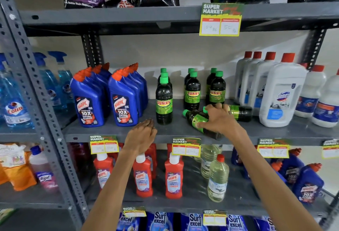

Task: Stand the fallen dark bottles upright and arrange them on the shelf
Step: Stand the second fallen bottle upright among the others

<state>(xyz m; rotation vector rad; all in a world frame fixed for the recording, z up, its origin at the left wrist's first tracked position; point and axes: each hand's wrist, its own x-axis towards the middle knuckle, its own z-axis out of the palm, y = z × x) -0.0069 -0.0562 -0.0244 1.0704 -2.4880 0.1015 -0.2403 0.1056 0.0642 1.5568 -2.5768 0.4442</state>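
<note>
Dark bottles with green caps and green labels stand in three short rows on the grey middle shelf (pixel 176 130): a left row (pixel 163 102), a middle row (pixel 192 93) and a right row (pixel 217 91). Two more lie fallen at the shelf's front right. My right hand (pixel 218 119) rests on the nearer fallen bottle (pixel 197 119), fingers spread over its label. The other fallen bottle (pixel 241 113) lies behind that hand, its cap hidden. My left hand (pixel 142 135) hovers at the shelf's front edge, fingers loosely curled and holding nothing.
Blue toilet-cleaner bottles (pixel 104 98) stand left of the dark bottles, large white bottles with red caps (pixel 280 93) to the right. Price tags (pixel 186 147) hang on the shelf edge. Red bottles and clear bottles fill the shelf below, detergent pouches the shelf above.
</note>
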